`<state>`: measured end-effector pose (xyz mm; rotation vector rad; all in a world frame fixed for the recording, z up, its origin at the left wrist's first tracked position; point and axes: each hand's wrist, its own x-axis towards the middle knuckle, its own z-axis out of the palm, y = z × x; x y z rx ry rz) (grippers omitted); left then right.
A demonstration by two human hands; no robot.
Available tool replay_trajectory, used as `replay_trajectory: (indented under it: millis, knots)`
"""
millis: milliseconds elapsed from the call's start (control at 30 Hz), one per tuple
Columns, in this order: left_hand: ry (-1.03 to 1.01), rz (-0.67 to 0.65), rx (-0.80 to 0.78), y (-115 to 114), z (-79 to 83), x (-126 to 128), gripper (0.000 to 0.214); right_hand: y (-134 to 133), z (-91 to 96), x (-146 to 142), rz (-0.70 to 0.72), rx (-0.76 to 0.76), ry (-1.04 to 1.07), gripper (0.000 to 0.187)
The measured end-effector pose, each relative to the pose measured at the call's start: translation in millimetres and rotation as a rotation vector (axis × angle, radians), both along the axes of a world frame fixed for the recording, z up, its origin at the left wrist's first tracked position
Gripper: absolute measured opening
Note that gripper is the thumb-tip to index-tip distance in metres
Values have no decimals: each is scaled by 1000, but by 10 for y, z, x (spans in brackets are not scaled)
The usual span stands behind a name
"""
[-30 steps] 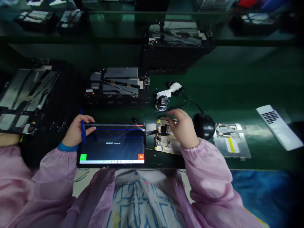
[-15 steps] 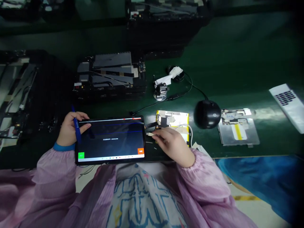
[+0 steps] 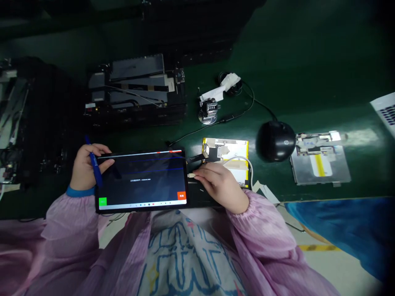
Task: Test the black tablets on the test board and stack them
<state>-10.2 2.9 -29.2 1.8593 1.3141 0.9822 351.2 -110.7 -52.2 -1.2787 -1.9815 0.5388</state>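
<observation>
The person has two bare hands, a left hand and a right hand, and one blue wristband. There is one flat black tablet with a lit screen, showing one green block and one orange-red block. One slim blue pen, one thin white cable, one silver metal tally counter, one rounded black device, one yellow-edged panel, one silver metal plate with a yellow stripe and one white sheet with black marks are visible. Two dark stacks topped with grey panels show; their layers are too dark to count.
</observation>
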Motion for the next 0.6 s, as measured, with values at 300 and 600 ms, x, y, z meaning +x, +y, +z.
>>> replay_trajectory:
  millis: [300,600]
  knots:
    - [-11,21,-17,-25,-17,26,43,-32,-6,-70,-36,-5,-73,17]
    - [-11,-6,-17,-71,-51,-23,38,-24,112,-28,19,1,-188,15]
